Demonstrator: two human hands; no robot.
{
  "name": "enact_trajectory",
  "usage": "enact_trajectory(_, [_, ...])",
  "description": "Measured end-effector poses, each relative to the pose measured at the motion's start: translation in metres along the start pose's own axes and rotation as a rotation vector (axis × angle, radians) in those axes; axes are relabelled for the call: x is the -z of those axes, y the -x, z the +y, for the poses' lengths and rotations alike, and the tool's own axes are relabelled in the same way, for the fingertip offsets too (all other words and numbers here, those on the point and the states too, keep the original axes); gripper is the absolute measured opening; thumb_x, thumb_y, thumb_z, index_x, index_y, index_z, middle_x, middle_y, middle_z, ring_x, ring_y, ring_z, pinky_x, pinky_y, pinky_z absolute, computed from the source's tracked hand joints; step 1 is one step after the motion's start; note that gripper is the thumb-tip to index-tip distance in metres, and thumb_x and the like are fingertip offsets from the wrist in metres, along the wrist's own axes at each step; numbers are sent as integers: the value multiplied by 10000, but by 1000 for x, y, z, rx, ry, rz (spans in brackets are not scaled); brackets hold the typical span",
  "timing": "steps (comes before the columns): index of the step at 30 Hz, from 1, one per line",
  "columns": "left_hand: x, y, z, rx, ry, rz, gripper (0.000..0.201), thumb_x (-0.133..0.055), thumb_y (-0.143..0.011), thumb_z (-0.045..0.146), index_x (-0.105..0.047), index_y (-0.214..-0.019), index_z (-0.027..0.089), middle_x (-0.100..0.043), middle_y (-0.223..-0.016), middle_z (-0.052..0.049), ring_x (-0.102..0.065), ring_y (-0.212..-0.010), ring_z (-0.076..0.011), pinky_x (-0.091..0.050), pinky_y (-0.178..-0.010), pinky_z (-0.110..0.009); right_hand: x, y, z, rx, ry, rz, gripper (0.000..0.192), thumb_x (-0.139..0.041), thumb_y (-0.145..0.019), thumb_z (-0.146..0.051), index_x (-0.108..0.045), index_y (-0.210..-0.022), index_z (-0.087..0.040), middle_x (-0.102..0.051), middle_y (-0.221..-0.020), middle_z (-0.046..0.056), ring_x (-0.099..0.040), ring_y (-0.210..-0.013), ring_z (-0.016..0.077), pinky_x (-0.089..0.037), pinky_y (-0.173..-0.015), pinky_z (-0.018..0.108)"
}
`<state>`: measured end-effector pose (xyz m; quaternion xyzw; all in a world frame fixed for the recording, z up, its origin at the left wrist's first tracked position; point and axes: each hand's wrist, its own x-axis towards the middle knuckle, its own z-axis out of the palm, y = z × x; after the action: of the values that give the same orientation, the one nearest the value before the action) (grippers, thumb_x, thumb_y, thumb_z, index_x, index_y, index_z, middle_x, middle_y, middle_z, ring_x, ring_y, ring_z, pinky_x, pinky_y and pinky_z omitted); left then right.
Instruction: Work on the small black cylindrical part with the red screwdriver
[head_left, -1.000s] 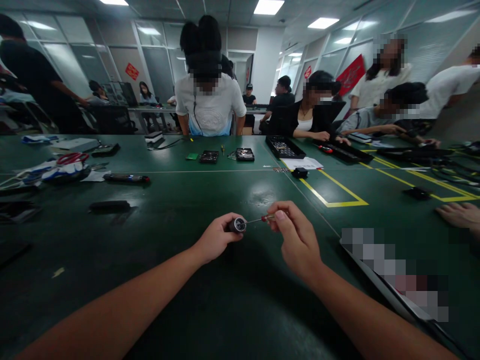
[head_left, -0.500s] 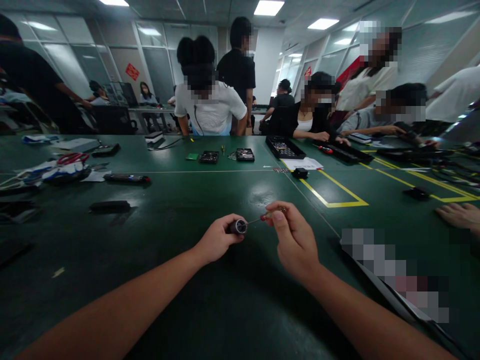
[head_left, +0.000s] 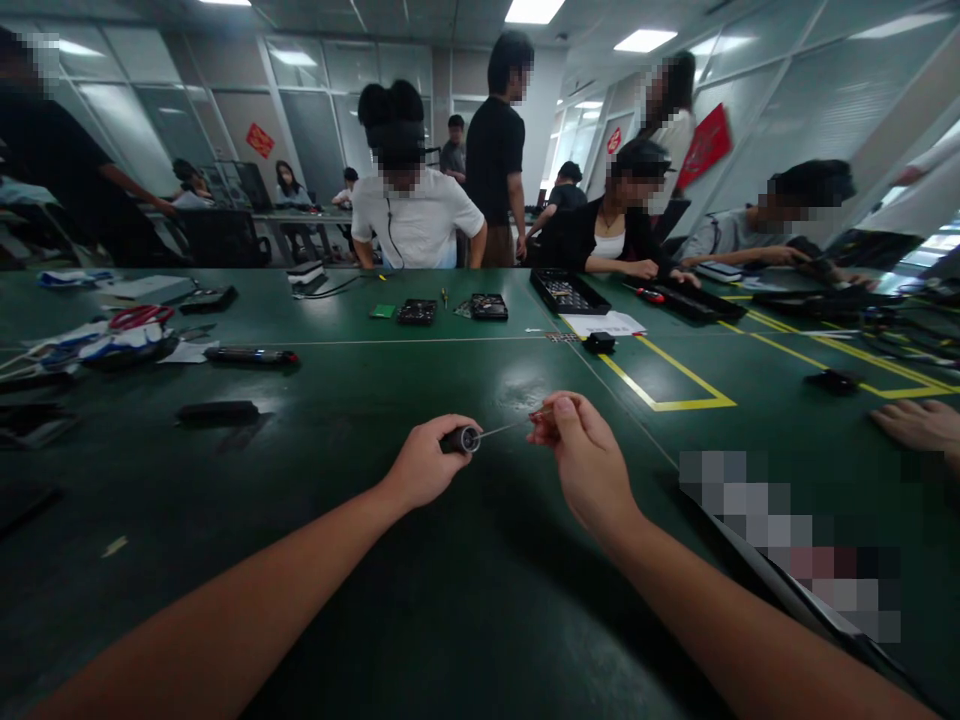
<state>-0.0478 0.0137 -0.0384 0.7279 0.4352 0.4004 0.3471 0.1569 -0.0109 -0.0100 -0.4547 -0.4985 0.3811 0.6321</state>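
My left hand [head_left: 421, 468] is closed round a short dark cylinder [head_left: 452, 440], whose round open end faces right. The cylinder is held above the green table in front of me. In my right hand [head_left: 594, 465], thumb and fingers pinch the handle of a thin screwdriver [head_left: 496, 432]. Its slim metal shaft points left, with the tip at the cylinder's open end. Whether the tip goes inside or only touches the rim, I cannot tell. Most of the screwdriver's handle is hidden by my fingers.
A black cylindrical part [head_left: 219, 412] and a dark tube [head_left: 253, 357] lie on the left. Ahead are opened black devices [head_left: 489, 306] and a black tray [head_left: 568, 293]. A small black block [head_left: 599, 342] sits by yellow tape. Another person's hand [head_left: 919, 425] rests at right.
Both hands have risen slightly, and the cylinder has shifted a little up and left. More of the screwdriver's handle is now covered by my right fingers. People standing behind have moved.
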Motion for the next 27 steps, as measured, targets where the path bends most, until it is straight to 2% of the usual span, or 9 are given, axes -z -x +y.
enact_trajectory(5, [-4,1,-6,9,48,-41,282,-689,-775,84,-731,-1038,175,-730,-1018,-45,-655,-976,-233,-457,-917,-374,-1,11,-8,157,227,-70,225,-480,-1015,-425,-594,-985,-233,-650,-788,10,-632,-731,181,-521,-715,349])
enact_trajectory(16, [-5,-1,-16,-41,55,-18,309,-719,-808,104,-709,-1106,182,-728,-1091,-58,-670,-1037,-232,-480,-979,-392,1,11,-4,178,275,-132,193,-479,-1024,-392,-598,-1022,-240,-666,-852,22,-627,-774,186,-500,-740,353])
enact_trajectory(19, [-6,-1,-16,-29,61,-10,344,-742,-804,111,-714,-1140,181,-728,-1113,-66,-670,-1045,-232,-482,-987,-400,2,13,-6,181,233,-170,210,-508,-1018,-423,-615,-1015,-243,-623,-769,-7,-585,-695,170,-471,-663,320])
enact_trajectory(22, [-6,0,-16,-23,58,-26,377,-768,-809,153,-717,-1179,202,-723,-1125,-62,-669,-1040,-231,-486,-971,-402,1,16,-10,183,226,-155,290,-511,-1014,-484,-645,-934,-240,-558,-662,-30,-509,-591,154,-406,-565,295])
enact_trajectory(25, [-6,1,-15,-20,45,-46,399,-787,-814,204,-718,-1206,230,-717,-1126,-56,-665,-1037,-232,-485,-956,-404,2,17,-14,210,300,-131,360,-500,-1018,-482,-669,-826,-228,-598,-668,-8,-536,-605,158,-417,-584,303])
enact_trajectory(27, [-6,0,-16,-17,55,-42,408,-785,-817,215,-716,-1219,237,-715,-1151,-57,-660,-1064,-235,-477,-979,-409,3,17,-15,228,340,-122,299,-514,-1016,-435,-681,-880,-228,-633,-708,1,-572,-636,166,-439,-609,310])
